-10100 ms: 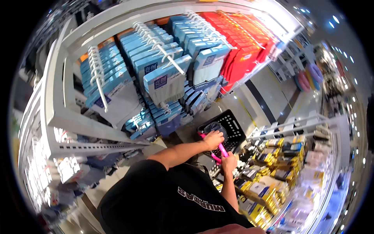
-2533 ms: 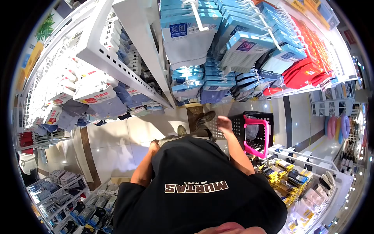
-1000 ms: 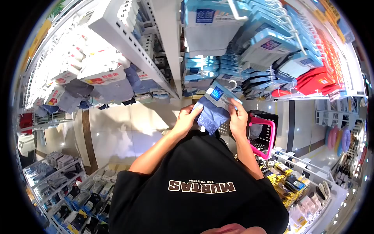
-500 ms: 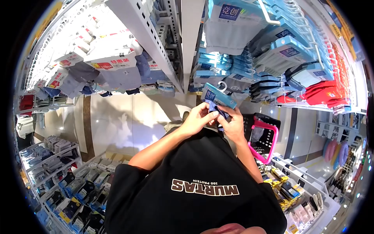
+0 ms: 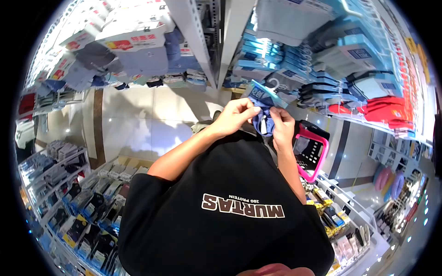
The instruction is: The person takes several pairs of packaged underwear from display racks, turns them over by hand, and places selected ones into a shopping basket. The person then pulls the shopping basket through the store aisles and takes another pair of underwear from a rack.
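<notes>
Both my hands are on a pair of navy blue socks [image 5: 264, 120] hanging from a light-blue header card [image 5: 264, 93] with a white plastic hook. My left hand [image 5: 237, 117] pinches the upper left side of the fabric between thumb and fingers. On the other side my right hand [image 5: 282, 126] grips the fabric with its thumb on top. The cloth is spread between them, and something white shows in its middle. The card tilts above my hands, close to the front of the rack.
Blue-carded packs [image 5: 294, 69] hang on wire hooks ahead to the right, beside red packs [image 5: 391, 112]. White-carded packs [image 5: 131, 43] hang ahead left, past a white metal post [image 5: 195, 34]. A black basket with a pink handle [image 5: 317, 172] stands right. Low bins [image 5: 99, 207] flank me.
My hands and the socks have moved slightly up and apart in view, spreading the fabric wider. The header card has tilted more, and the whole view has shifted a little.
</notes>
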Tool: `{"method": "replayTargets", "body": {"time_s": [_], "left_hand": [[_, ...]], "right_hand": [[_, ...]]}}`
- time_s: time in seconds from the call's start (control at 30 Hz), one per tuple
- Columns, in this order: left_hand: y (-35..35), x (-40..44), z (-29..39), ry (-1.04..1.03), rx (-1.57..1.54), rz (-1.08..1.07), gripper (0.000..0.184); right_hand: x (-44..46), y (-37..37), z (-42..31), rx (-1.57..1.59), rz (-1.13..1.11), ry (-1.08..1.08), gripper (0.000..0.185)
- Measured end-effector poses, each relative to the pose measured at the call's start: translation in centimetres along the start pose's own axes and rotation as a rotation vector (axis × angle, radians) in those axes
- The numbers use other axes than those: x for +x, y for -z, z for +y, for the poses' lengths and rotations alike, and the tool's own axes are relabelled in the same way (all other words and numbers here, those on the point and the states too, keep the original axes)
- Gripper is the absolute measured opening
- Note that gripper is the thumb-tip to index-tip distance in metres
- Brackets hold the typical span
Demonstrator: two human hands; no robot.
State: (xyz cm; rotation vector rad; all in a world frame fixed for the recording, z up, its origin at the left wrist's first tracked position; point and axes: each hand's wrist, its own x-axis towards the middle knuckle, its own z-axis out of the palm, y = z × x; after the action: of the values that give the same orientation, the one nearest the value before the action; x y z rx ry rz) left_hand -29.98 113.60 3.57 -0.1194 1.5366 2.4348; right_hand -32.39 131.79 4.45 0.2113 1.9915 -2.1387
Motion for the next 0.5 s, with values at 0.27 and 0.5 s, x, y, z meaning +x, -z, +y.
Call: {"method": "replayTargets", "body": {"time_s": [0.27,0.5], "left_hand": [[1.4,-0.8,-0.5,0.109,-0.233,0.107,0.012],[1.9,-0.9,-1.3,0.1,-0.207,0.237,0.016]], "right_hand": [[0.3,0.4,1.2,0.151,0.036,-0.076,0.021],[0.8,0.9,0.5,0.351,0.081,-0.057,0.018]]}}
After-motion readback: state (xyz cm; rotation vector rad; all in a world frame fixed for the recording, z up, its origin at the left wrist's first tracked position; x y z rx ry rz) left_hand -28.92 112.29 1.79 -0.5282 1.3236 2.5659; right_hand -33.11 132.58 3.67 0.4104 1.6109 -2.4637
